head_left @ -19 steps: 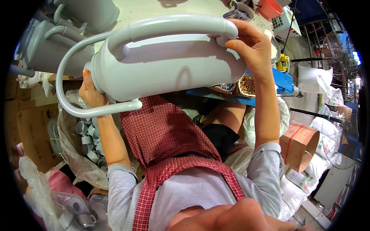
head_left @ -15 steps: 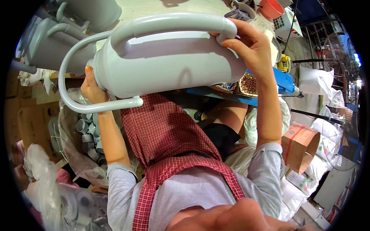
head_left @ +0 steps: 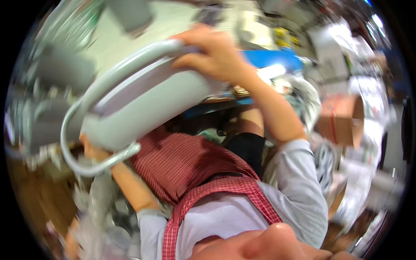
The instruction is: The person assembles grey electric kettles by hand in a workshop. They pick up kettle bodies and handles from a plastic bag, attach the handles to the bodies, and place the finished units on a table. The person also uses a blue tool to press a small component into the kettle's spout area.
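Observation:
A light grey plastic watering can lies tilted across the front of me, its left end lower than its right. Along its upper side runs a thick looped handle, and a thin hooked spout curls round its left end. My right hand is closed round the right end of the handle. At the lower left end, my left hand grips the can near the spout; its fingers are partly hidden behind the can and the spout.
A pale worktable extends behind the can. Blurred grey cans stand at the left. A blue edge piece and an open cardboard box are on the right, with white sacks beyond.
The can has swung left and down, its left end dropping, and both hands have moved with it. The whole view has turned and blurred.

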`<move>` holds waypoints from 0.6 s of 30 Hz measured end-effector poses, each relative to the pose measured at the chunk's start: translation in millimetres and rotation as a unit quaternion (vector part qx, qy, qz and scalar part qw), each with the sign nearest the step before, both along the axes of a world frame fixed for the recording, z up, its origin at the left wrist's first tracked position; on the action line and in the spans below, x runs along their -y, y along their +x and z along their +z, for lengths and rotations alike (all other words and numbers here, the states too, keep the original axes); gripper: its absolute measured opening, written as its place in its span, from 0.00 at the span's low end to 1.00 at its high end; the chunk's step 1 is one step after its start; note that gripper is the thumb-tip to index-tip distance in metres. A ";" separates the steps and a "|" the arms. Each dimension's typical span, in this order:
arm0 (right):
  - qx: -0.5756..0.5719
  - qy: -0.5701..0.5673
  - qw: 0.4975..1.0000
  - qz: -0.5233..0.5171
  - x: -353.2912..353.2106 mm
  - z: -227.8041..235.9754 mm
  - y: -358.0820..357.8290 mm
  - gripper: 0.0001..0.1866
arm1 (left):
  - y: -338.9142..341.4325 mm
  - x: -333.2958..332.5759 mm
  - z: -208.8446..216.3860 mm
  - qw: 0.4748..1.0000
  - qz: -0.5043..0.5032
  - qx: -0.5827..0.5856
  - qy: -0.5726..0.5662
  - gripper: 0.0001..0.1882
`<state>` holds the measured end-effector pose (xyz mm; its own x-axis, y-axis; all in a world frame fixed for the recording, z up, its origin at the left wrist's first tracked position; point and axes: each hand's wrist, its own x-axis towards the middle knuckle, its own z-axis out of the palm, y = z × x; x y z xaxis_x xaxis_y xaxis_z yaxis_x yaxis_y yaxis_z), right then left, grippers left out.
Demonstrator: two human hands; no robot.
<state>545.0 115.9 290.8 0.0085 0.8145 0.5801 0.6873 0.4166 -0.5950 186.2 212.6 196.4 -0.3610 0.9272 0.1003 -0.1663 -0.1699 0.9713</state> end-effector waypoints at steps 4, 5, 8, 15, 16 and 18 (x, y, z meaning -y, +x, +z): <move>0.000 0.041 0.999 -0.001 -10.8 -14.6 -7.0 0.20 | -19.1 5.7 -8.1 0.990 0.020 -0.131 0.040 0.20; -0.006 0.040 0.999 0.018 -10.8 -13.2 -7.2 0.19 | -24.6 4.7 -8.9 0.985 0.026 -0.165 0.052 0.21; -0.012 0.020 0.999 0.025 -15.0 -18.1 -11.1 0.19 | -25.6 2.4 -3.0 0.970 0.031 -0.226 0.082 0.22; -0.023 0.060 0.996 -0.057 28.4 -32.7 8.8 0.22 | 19.9 20.5 11.3 0.967 -0.050 -0.229 0.102 0.22; -0.019 0.122 0.988 -0.092 59.0 -44.2 24.0 0.23 | 25.4 22.9 13.5 0.966 -0.063 -0.228 0.107 0.22; -0.088 0.155 0.967 -0.182 152.2 -65.8 59.3 0.26 | 28.9 32.0 13.7 0.962 -0.074 -0.239 0.110 0.22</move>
